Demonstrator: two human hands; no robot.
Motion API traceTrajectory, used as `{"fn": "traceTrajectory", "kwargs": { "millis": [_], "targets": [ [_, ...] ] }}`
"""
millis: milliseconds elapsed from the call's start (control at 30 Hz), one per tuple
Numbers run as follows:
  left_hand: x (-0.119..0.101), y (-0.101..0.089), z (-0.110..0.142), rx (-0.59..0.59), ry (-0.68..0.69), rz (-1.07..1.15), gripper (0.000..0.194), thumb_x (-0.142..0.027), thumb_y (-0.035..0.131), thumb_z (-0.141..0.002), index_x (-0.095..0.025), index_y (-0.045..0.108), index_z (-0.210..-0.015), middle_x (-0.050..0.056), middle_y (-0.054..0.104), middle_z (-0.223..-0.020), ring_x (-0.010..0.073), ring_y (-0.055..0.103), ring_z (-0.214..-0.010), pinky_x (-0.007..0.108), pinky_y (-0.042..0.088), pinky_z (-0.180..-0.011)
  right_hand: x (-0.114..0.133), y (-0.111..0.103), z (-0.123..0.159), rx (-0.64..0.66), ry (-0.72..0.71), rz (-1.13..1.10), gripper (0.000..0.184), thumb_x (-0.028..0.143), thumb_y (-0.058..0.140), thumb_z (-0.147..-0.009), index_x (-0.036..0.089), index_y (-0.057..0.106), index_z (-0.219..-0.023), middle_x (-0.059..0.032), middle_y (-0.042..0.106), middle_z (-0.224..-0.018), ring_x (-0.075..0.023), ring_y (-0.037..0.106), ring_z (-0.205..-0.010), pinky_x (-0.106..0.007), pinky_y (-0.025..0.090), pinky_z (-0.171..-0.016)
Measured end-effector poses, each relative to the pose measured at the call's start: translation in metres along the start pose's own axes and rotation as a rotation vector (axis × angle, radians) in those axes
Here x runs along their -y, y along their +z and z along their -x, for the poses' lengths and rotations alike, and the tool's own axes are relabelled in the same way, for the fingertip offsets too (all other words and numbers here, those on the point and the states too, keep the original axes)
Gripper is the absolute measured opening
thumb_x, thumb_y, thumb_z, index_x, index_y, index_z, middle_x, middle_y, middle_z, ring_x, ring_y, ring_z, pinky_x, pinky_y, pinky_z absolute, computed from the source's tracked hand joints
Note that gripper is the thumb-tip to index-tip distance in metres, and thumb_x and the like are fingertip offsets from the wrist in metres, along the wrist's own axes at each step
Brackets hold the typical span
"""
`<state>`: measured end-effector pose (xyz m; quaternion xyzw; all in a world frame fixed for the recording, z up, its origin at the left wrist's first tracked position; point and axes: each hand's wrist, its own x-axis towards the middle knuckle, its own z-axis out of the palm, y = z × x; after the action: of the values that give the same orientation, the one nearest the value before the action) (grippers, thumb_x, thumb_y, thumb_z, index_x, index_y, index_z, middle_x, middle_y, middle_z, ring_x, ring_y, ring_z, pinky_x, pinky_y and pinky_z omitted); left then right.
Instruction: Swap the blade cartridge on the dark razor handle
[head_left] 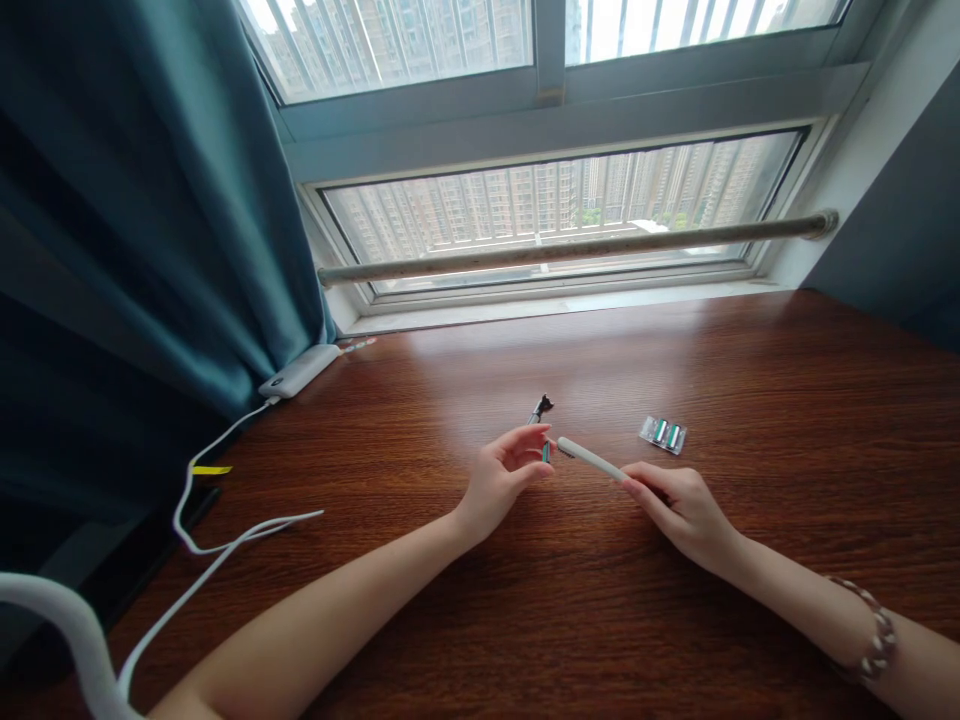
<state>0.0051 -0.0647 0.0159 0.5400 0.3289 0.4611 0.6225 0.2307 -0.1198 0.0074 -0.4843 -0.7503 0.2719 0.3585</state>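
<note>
My left hand (504, 468) pinches a small razor cartridge (546, 452) with a green strip between thumb and fingers. A pale toothbrush (592, 458) is gripped at its handle by my right hand (679, 505); the head points left with dark bristles facing down. Those bristles are right beside the cartridge, and I cannot tell whether they touch it. Just beyond my left fingers lies a razor handle (538, 408) with a dark head end, partly hidden by the hand. Farther right, a clear plastic tray (663, 434) with two green-striped cartridges rests on the table.
The brown wooden table (480, 360) reaches back to a barred window (562, 210). On the left a white power bank (301, 372) trails a white cable (180, 500) near a blue curtain (217, 200). A thick white curved tube (60, 600) occupies the lower left corner.
</note>
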Motion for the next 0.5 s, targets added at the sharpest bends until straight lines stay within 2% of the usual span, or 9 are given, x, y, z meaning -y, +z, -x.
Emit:
{"fn": "traceTrajectory", "kwargs": {
  "millis": [67,133,367,500],
  "targets": [
    [-0.0034,-0.0006,-0.0008,-0.043,0.029,-0.035,0.045,-0.015,0.075,-0.056,-0.018,0.061,-0.099,0.005,0.064,-0.093,0.0163,0.059,-0.083,0.029,0.046,-0.077,0.0010,-0.0005,0.0002,0.021,-0.020,0.000,0.025,0.031,0.042,-0.086,0.015,0.060,-0.083,0.0008,0.054,-0.061,-0.0089,0.046,-0.053,-0.020,0.034,-0.053],
    [-0.0059,-0.0001,-0.0012,-0.052,0.058,-0.060,0.041,-0.013,0.075,-0.055,-0.016,0.062,-0.094,0.005,0.064,-0.093,0.0162,0.058,-0.084,0.030,0.046,-0.079,0.0016,-0.0010,0.0005,0.048,-0.043,0.007,0.025,0.030,0.042,-0.086,0.015,0.060,-0.082,0.0007,0.053,-0.060,-0.0089,0.046,-0.052,-0.020,0.034,-0.053],
    [-0.0073,0.0004,0.0017,0.050,0.169,-0.092,0.037,-0.013,0.072,-0.059,-0.017,0.065,-0.095,0.008,0.059,-0.097,0.0183,0.053,-0.092,0.032,0.045,-0.082,0.0003,0.0001,0.0007,0.066,-0.082,0.034,0.027,0.030,0.040,-0.086,0.014,0.061,-0.081,-0.0020,0.058,-0.063,-0.0103,0.050,-0.054,-0.020,0.037,-0.053],
    [-0.0095,-0.0007,0.0037,0.051,0.206,-0.131,0.037,-0.016,0.070,-0.062,-0.017,0.065,-0.099,0.009,0.055,-0.099,0.0191,0.051,-0.093,0.032,0.043,-0.082,-0.0002,0.0009,-0.0005,0.057,-0.086,0.034,0.029,0.032,0.040,-0.086,0.014,0.062,-0.081,-0.0030,0.061,-0.065,-0.0113,0.053,-0.056,-0.020,0.039,-0.055]
  ]
}}
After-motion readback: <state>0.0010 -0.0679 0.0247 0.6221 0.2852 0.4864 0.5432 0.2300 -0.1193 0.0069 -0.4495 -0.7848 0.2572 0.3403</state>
